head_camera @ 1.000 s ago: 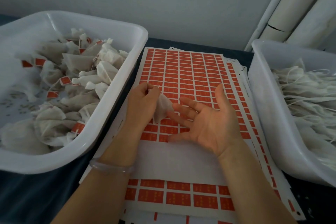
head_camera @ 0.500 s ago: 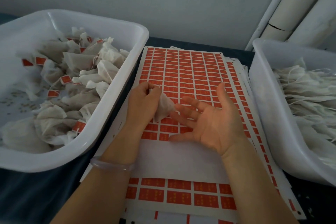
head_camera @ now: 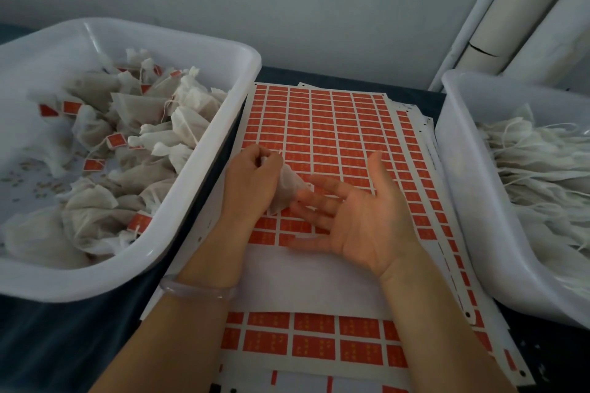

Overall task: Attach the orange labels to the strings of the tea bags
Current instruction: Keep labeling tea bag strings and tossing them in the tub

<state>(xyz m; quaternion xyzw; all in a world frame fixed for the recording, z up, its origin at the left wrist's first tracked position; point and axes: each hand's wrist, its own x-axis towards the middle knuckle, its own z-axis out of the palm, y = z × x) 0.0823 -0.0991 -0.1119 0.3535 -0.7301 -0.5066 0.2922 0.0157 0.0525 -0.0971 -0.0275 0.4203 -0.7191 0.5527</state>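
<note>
Little has moved: my left hand (head_camera: 252, 182) still pinches the tea bag (head_camera: 289, 190), right hand (head_camera: 360, 217) slack at three o'clock, no orange label (head_camera: 332, 137) taken.

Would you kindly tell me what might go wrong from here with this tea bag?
The left hand grips the white mesh tea bag by one end only, so it may slip. The open right hand hides rows of the sheet of orange labels, so peeling one could go crooked.

Packing workshop: bulk tea-bag tubs (head_camera: 223, 51), label sheets (head_camera: 322, 124).
</note>
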